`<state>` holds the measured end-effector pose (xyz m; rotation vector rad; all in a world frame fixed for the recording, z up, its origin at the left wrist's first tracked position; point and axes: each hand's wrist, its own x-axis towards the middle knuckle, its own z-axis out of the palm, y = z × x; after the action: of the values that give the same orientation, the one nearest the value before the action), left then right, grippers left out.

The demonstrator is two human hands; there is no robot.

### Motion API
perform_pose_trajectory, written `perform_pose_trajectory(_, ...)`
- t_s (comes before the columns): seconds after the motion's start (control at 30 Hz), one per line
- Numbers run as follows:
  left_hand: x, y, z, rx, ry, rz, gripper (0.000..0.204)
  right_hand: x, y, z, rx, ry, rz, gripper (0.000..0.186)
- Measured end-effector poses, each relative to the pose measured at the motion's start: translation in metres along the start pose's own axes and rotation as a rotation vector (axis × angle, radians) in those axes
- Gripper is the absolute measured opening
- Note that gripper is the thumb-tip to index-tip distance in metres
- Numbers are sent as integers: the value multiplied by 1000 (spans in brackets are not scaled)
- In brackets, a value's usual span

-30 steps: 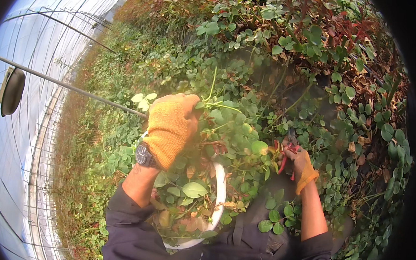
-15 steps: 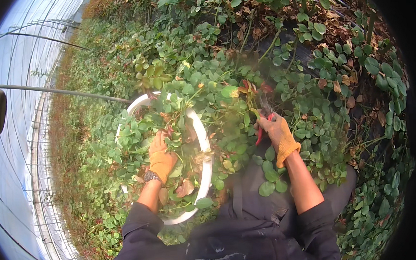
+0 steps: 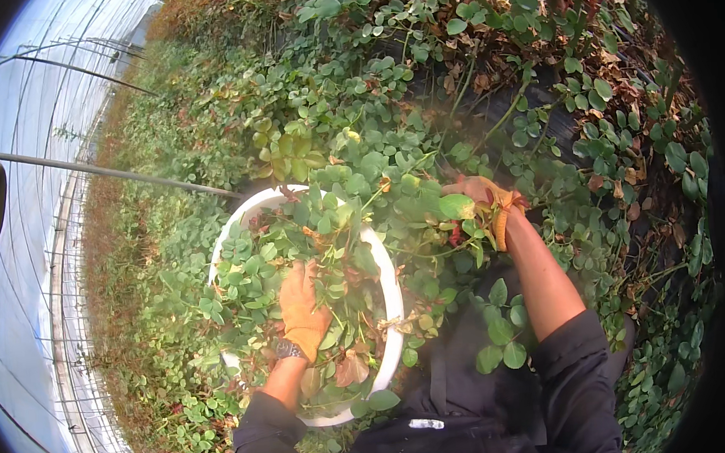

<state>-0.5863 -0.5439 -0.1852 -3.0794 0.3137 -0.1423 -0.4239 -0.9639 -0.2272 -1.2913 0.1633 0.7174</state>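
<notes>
A round white bucket (image 3: 390, 287) stands in front of me, heaped with cut leafy stems (image 3: 253, 270), green with some brown and reddish leaves. My left hand (image 3: 304, 309), in an orange glove, rests on these cuttings inside the rim. Its fingers stretch forward, with the tips partly lost among leaves. To the right of the bucket, my gloved right hand (image 3: 489, 195) is closed around pruning shears with a red handle (image 3: 455, 234). Leaves of the standing bush cover much of that hand, and the blades are hidden.
Dense leafy bushes (image 3: 354, 94) surround the bucket. Dark ground sheeting (image 3: 538, 104) and dry brown leaves show at upper right. A metal pole (image 3: 101, 166) reaches in from the left, before clear plastic greenhouse sheeting (image 3: 8, 273). A leafy shoot (image 3: 502, 330) hangs before my dark trousers.
The view has shifted, so bucket and bushes sit lower and further right. My right hand has turned and gone deeper behind leaves with the shears. My left hand stays on the cuttings.
</notes>
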Motion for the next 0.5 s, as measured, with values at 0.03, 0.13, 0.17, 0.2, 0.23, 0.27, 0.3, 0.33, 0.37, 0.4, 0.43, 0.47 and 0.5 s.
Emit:
perform_pose_trajectory(0.03,1,2,-1,-9,39,10,81,7,-2,4,121,-26,-12,23)
perform_pose_trajectory(0.13,8,8,-3,-109,47,-6,77,22,-9,8,119,142,199,26)
perform_pose_trajectory(0.17,10,10,-4,-154,44,-19,77,26,-8,12,305,138,191,25)
perform_pose_trajectory(0.2,13,11,-5,-135,46,-14,75,30,-8,12,290,152,194,25)
perform_pose_trajectory(0.23,15,12,-6,-115,47,-7,73,34,-7,12,276,165,196,25)
perform_pose_trajectory(0.27,17,13,-6,-93,49,1,72,37,-6,10,277,163,198,25)
perform_pose_trajectory(0.3,18,13,-6,-100,62,23,75,44,-4,10,228,193,190,27)
perform_pose_trajectory(0.33,19,12,-5,-158,88,16,75,51,0,7,144,234,198,27)
perform_pose_trajectory(0.37,20,11,-3,-206,92,3,74,57,6,6,62,272,209,27)
perform_pose_trajectory(0.4,20,10,-1,-200,111,-10,70,62,12,3,-18,309,219,28)
perform_pose_trajectory(0.43,20,9,2,-189,122,-7,67,68,21,4,-38,268,50,18)
perform_pose_trajectory(0.47,19,8,5,-263,54,-96,64,70,31,1,-520,297,-164,16)
perform_pose_trajectory(0.5,19,7,8,-413,-44,-235,62,69,39,-1,-1020,303,-365,17)
